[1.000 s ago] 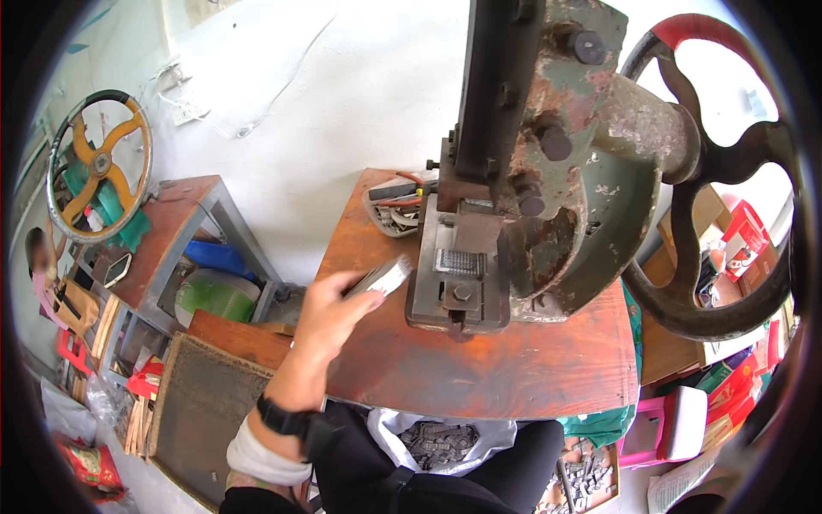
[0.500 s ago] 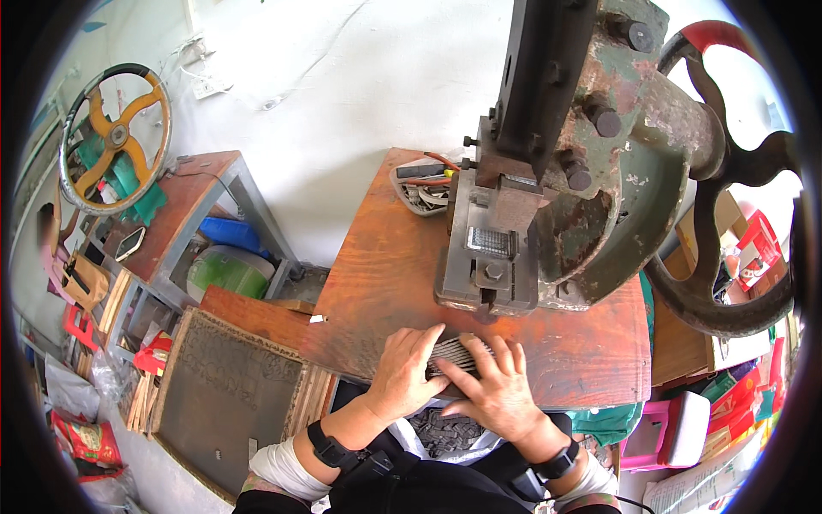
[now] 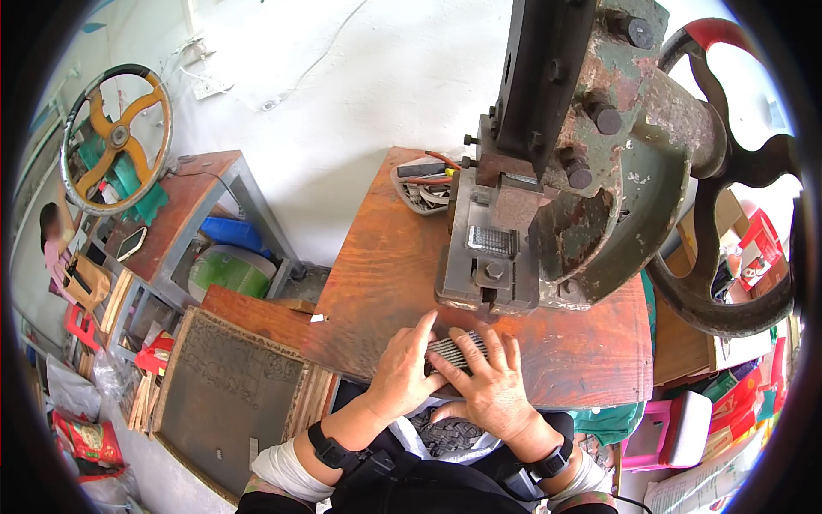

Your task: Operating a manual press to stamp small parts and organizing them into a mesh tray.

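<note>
Grey ridged strip (image 3: 454,349) on reddish-brown table (image 3: 377,265); green rusty press (image 3: 599,188).

A flat bundle of thin grey metal strips (image 3: 454,349) lies tilted on the wooden bench's near edge, lower centre of the frame, partly covered by fingers.

We're looking at a big rusty green press (image 3: 591,171) sitting on the reddish wooden table (image 3: 377,265), with its dark flywheel (image 3: 728,171) hanging off the right side, red patch up top. Behind the press, a small grey tray (image 3: 421,187) of bits and tools is lying near the white wall (image 3: 342,77). Over on the left, a second wheel (image 3: 116,137), yellow-spoked, is leaning above a smaller wooden bench (image 3: 188,201). Below that, a green round container (image 3: 227,272) is sitting next to something blue (image 3: 231,233). A dark patterned board (image 3: 227,390) is lying beside the table, and we're seeing red and pink boxes (image 3: 736,403) piling up at the far right.
</note>
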A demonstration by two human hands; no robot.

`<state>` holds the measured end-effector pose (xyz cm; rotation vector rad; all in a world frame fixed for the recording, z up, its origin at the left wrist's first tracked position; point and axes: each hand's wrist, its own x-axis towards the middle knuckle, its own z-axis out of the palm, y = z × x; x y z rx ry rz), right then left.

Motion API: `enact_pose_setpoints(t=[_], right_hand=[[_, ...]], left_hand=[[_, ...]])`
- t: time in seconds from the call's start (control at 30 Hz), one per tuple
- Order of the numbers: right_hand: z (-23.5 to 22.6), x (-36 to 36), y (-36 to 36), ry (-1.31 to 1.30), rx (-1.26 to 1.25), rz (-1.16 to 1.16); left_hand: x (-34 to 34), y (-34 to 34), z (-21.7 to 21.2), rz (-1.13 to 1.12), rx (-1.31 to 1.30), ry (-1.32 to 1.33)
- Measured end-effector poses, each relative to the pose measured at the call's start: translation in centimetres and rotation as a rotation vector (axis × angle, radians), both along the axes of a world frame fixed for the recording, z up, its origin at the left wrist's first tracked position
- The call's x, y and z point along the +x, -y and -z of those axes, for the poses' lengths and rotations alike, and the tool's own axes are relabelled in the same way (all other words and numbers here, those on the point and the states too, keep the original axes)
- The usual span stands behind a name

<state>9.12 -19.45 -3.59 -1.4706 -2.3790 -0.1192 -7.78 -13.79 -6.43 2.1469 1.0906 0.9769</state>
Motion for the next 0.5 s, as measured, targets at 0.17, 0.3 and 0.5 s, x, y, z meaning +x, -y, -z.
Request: enact_pose_setpoints(t=[0.17, 0.3, 0.5], right_hand=[[0.8, 3.0, 0.6, -0.014, 0.095, 0.305], [2.3, 5.0, 0.7, -0.181, 0.091, 0.235], [3.4, 6.1, 1.0, -0.607, 0.177, 0.226]], left_hand=[[0.4, -0.2, -0.7, 0.044, 0.16, -0.137], [2.4, 0.6, -1.2, -0.08, 0.314, -0.341], [5.5, -0.1, -1.0, -0.141, 0.4, -0.408]])
